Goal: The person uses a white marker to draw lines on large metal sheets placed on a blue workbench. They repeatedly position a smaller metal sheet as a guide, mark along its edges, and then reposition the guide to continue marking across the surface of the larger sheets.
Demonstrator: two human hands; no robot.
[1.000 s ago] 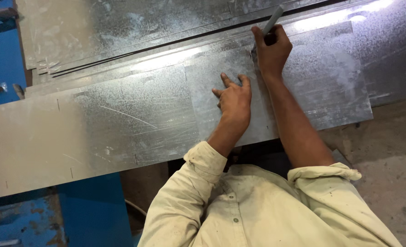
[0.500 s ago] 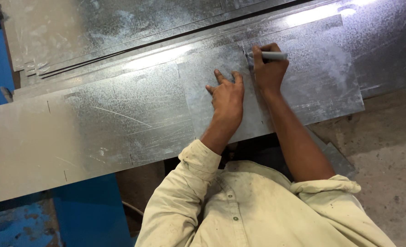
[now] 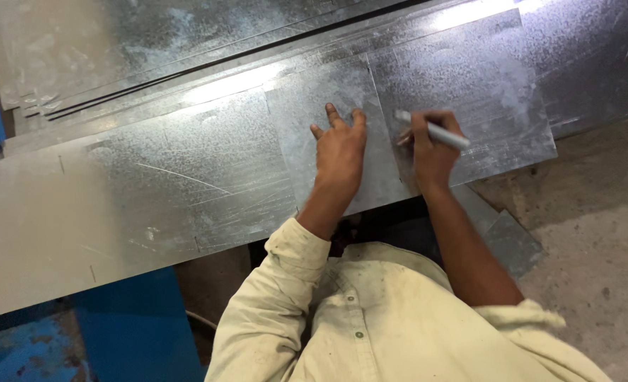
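Observation:
A small rectangular galvanized sheet piece (image 3: pixel 328 92) lies on top of a long galvanized metal sheet (image 3: pixel 151 191). My left hand (image 3: pixel 340 150) presses flat on the small piece, fingers spread and pointing away from me. My right hand (image 3: pixel 433 148) is just to its right, holding a grey marker pen (image 3: pixel 434 131) whose tip touches the metal near the small piece's right edge. Both sleeves of a cream shirt are rolled up.
More galvanized sheets (image 3: pixel 151 42) lie stacked behind the long one, with a dark gap between them. A blue machine frame (image 3: pixel 123 332) shows at lower left. Bare concrete floor (image 3: pixel 597 226) lies at the right, with a metal offcut (image 3: pixel 512 240) under the sheet's edge.
My right hand has drawn the marker from the far edge of the sheet down toward me. My left hand has stayed flat on the small piece.

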